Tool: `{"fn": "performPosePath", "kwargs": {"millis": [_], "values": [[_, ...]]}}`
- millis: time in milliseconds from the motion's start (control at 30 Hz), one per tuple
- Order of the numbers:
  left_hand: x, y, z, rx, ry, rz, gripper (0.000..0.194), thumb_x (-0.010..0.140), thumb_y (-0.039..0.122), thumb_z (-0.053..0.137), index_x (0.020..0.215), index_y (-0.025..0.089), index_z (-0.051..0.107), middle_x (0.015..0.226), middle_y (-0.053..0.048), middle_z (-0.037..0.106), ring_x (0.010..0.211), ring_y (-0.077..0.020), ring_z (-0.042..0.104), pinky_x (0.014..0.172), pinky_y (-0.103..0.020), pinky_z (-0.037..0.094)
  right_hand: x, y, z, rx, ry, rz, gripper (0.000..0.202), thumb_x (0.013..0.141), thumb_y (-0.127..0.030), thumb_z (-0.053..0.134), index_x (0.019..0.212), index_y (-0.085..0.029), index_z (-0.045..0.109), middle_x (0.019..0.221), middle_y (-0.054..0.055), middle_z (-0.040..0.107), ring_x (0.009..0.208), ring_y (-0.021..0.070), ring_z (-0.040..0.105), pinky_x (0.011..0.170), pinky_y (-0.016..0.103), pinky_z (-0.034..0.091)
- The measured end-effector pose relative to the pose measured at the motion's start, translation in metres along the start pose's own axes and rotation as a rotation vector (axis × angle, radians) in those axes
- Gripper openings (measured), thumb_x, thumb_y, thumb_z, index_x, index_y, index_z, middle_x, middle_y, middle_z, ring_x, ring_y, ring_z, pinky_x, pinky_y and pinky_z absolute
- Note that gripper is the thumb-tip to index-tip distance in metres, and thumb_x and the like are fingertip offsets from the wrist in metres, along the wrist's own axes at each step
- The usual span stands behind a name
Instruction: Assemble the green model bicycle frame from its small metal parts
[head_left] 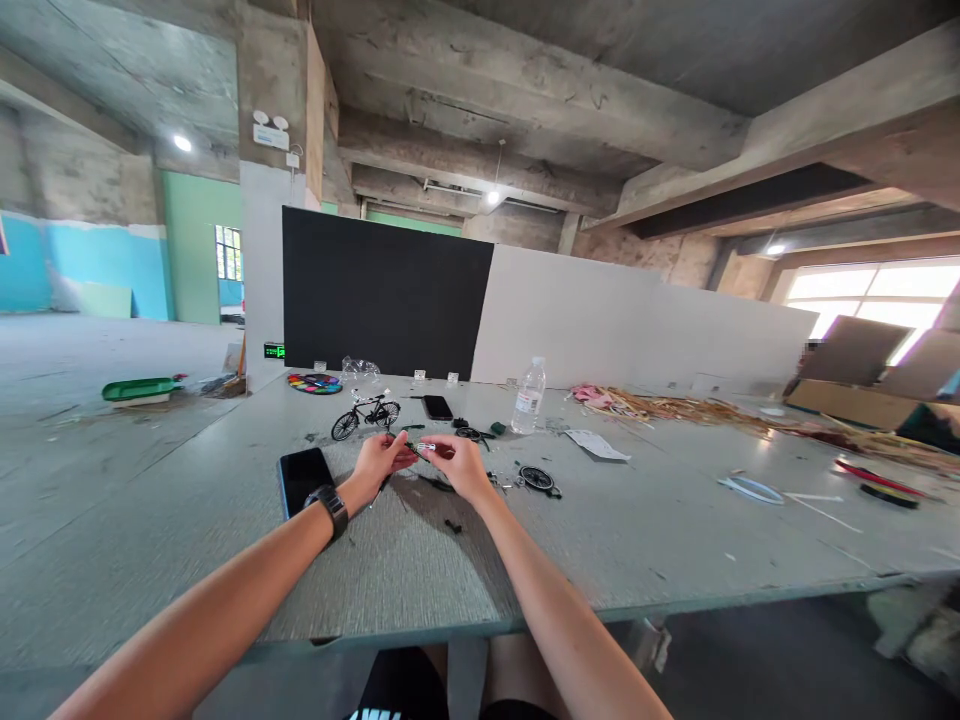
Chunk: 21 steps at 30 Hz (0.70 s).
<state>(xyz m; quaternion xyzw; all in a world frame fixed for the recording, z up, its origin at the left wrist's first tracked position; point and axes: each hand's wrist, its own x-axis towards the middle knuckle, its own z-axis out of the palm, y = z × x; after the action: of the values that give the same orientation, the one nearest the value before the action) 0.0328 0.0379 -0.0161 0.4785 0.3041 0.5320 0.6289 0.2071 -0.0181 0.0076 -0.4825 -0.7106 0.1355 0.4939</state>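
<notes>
My left hand (pixel 380 464), with a black watch on its wrist, is closed on a thin dark part, mostly covered by the fingers. Close beside it, my right hand (pixel 459 465) pinches a small white piece (pixel 427 446); its exact kind is too small to make out. The two hands nearly meet low over the table. Just behind them stands a black model bicycle (pixel 365 414), upright on its wheels. To the right of my right hand lies a small spoked wheel (pixel 537 479), and more dark model parts (pixel 471 433) are behind that hand.
A phone (pixel 303 478) lies by my left wrist, another phone (pixel 437 407) farther back. A water bottle (pixel 529 396) stands behind a paper sheet (pixel 598 445). Wood strips (pixel 675 408) cover the back right of the table (pixel 645 540). A black panel (pixel 382 290) closes off the back.
</notes>
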Motion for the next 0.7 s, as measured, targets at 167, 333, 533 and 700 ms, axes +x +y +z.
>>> {"fn": "performPosePath", "kwargs": {"millis": [167,333,533,700], "values": [[-0.0010,0.0018,-0.0010,0.036,0.015,0.007,0.031,0.086,0.036,0.079,0.072,0.015,0.062,0.070,-0.009,0.076,0.063,-0.0231,0.076,0.074,-0.036,0.062,-0.0003,-0.0027,0.0002,0.012,-0.032,-0.003,0.027,0.085,-0.037,0.072,0.104,-0.021,0.082,0.096,0.007,0.082,0.081,0.0226,0.074,0.075,0.033,0.057],[-0.0014,0.0034,-0.0004,0.043,0.034,0.003,0.029,0.090,0.032,0.075,0.071,0.014,0.061,0.068,-0.009,0.075,0.061,-0.0214,0.075,0.075,-0.036,0.062,0.0003,-0.0057,0.0000,0.013,-0.031,0.004,0.028,0.085,-0.037,0.071,0.104,-0.020,0.082,0.091,0.007,0.081,0.074,0.0204,0.072,0.071,0.031,0.055],[-0.0002,0.0043,0.0003,0.030,0.054,-0.008,0.029,0.090,0.030,0.075,0.070,0.015,0.060,0.065,-0.007,0.074,0.061,-0.0205,0.075,0.078,-0.036,0.063,0.0009,-0.0079,-0.0022,0.008,-0.038,0.005,0.028,0.084,-0.037,0.073,0.102,-0.019,0.082,0.090,0.007,0.081,0.072,0.0198,0.070,0.070,0.030,0.053],[-0.0017,0.0053,0.0010,0.025,0.053,-0.008,0.030,0.089,0.030,0.077,0.069,0.015,0.060,0.066,-0.008,0.074,0.060,-0.0212,0.075,0.078,-0.037,0.063,0.0007,-0.0070,-0.0012,0.007,-0.043,0.004,0.029,0.084,-0.039,0.073,0.103,-0.019,0.082,0.086,0.007,0.080,0.073,0.0202,0.071,0.070,0.030,0.054]]}}
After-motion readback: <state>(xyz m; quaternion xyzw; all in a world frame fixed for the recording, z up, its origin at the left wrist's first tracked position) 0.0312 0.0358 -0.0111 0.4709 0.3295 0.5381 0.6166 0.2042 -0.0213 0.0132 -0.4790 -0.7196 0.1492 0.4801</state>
